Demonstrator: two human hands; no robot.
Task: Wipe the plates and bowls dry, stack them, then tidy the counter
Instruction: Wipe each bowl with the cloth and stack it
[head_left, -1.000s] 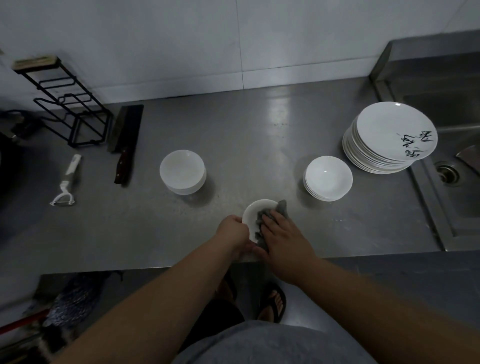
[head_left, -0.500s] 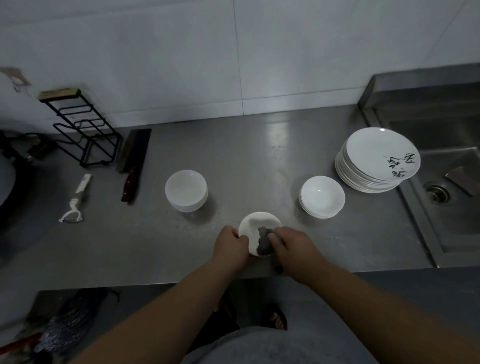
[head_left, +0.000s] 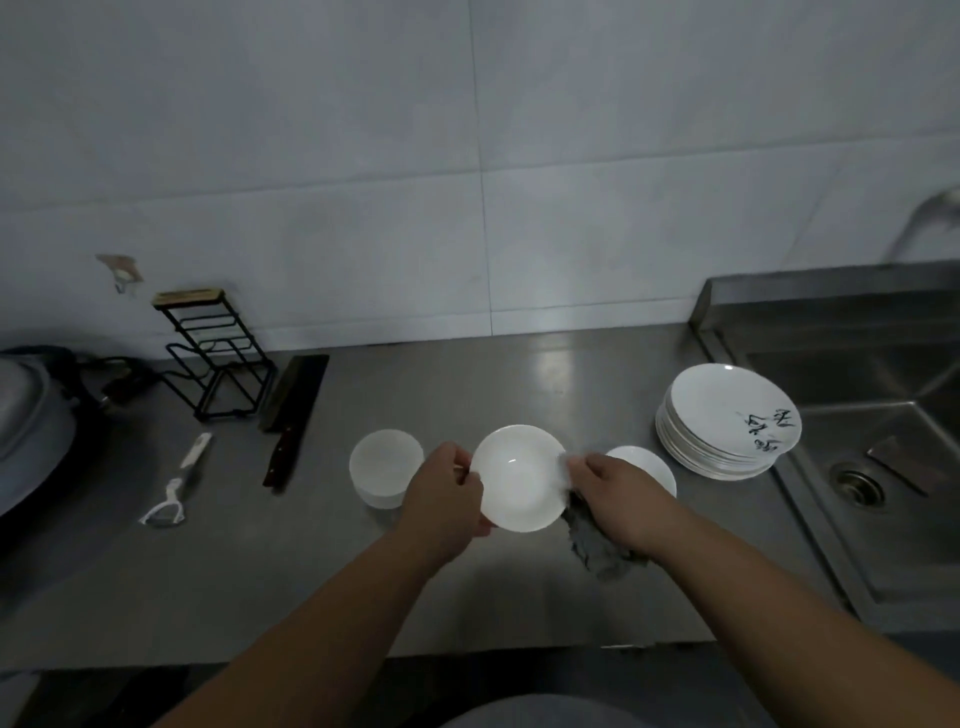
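Note:
I hold a small white bowl (head_left: 519, 475) above the steel counter (head_left: 291, 582), its inside facing me. My left hand (head_left: 447, 499) grips its left rim. My right hand (head_left: 618, 499) pinches its right rim and also holds a grey cloth (head_left: 597, 545) that hangs below the bowl. A stack of white bowls (head_left: 384, 465) stands just left of my left hand. A second, shallower stack of bowls (head_left: 649, 467) sits partly hidden behind my right hand. A tall stack of white plates (head_left: 727, 421) with black writing on the top one stands further right.
A sink (head_left: 878, 467) with a drain lies at the right. A cleaver (head_left: 291, 410), a white peeler (head_left: 176, 488) and a black wire rack (head_left: 218, 358) lie at the left back. A metal pot lid (head_left: 26, 415) sits at the far left edge.
The bowl has been lifted up and away from the counter's front edge. The cloth has come out of the bowl's inside and now hangs below my right hand. The camera has tilted up.

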